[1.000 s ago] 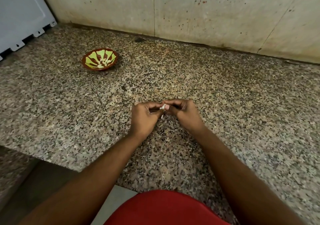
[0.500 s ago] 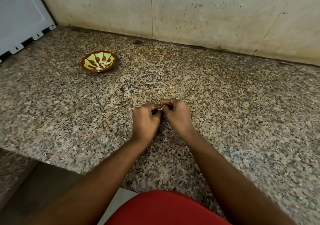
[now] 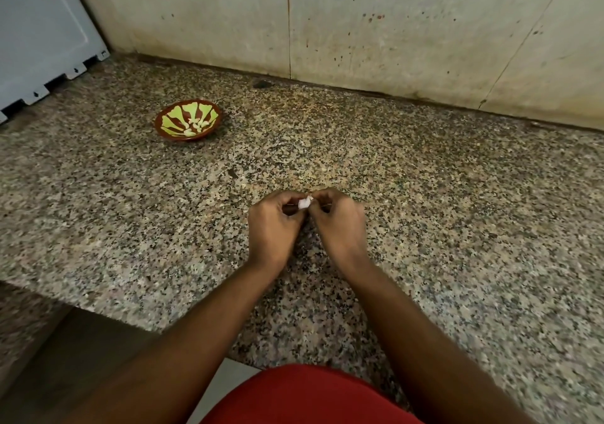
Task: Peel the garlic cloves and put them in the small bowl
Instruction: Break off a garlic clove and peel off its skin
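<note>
A small white garlic clove is pinched between the fingertips of my left hand and my right hand, just above the speckled granite counter. Both hands have their fingers curled round the clove, and most of it is hidden by them. The small brown bowl with green stripes stands to the far left on the counter. Several pale peeled cloves lie inside it.
A stained tiled wall runs along the back of the counter. A white panel leans at the far left. The counter's front edge drops to the floor at lower left.
The clove shows more between my fingertips than half a second ago. Both hands stay together at the same spot; the view has shifted slightly.
</note>
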